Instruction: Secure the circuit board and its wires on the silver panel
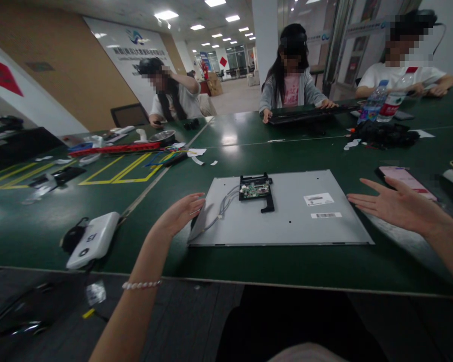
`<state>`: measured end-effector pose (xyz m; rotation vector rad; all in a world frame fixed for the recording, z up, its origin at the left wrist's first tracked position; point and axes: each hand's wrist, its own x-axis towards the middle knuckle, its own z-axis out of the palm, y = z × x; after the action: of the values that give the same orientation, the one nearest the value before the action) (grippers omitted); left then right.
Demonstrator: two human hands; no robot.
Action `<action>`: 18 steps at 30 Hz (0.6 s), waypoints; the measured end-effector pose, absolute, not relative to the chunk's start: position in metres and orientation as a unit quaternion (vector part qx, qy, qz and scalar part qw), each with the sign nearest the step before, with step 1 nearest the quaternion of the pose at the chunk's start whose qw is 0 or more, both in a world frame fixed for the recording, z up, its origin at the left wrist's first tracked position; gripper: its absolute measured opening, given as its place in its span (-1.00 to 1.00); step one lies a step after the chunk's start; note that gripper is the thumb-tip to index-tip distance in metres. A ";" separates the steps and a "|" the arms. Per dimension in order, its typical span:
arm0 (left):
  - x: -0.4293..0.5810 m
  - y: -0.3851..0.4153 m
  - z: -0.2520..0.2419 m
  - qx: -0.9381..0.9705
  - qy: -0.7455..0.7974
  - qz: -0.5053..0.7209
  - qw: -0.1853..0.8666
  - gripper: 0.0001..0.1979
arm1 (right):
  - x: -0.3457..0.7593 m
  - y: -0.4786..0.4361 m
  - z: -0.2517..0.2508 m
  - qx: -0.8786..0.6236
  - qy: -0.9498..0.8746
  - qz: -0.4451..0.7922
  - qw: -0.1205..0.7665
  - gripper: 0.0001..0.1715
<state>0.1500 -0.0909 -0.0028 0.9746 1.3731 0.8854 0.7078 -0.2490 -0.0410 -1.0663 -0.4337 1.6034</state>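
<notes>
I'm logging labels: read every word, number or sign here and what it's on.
No text reads clearly.
Two labels, gray panel: too small.
White device markings: too small.
Red bottle label: blurred.
Wall sign: Chinese characters, blurred.
Pink shirt: blurred.
Glass band: blurred.
Phone screen: too small.

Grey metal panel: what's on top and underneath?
On top of the grey metal panel are a green circuit board in a black bracket, grey cables and two white labels. Anything underneath is hidden.

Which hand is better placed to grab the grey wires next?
Probably the left hand: it's beside the panel, near the grey wires, while the right hand is at the opposite side.
</notes>
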 end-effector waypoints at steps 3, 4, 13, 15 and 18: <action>0.149 -0.091 -0.005 0.424 0.575 0.381 0.587 -0.73 | 0.713 -0.249 -0.045 -0.454 -0.191 0.676 0.548 -0.22; 0.149 -0.092 -0.006 0.431 0.571 0.380 0.587 -0.71 | 0.714 -0.249 -0.046 -0.456 -0.198 0.675 0.545 -0.22; 0.171 -0.100 0.000 0.465 0.572 0.358 0.573 -0.52 | 0.723 -0.256 -0.043 -0.485 -0.231 0.650 0.537 -0.21; 0.178 -0.103 0.003 0.480 0.573 0.350 0.565 -0.50 | 0.725 -0.257 -0.044 -0.500 -0.229 0.642 0.535 -0.19; 0.186 -0.107 0.005 0.511 0.570 0.332 0.552 -0.45 | 0.731 -0.257 -0.048 -0.515 -0.235 0.626 0.536 -0.16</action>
<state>0.1859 -0.1075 0.0046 1.2084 1.3478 0.7848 0.7310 -0.2568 -0.0483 -1.2272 -0.5594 1.4916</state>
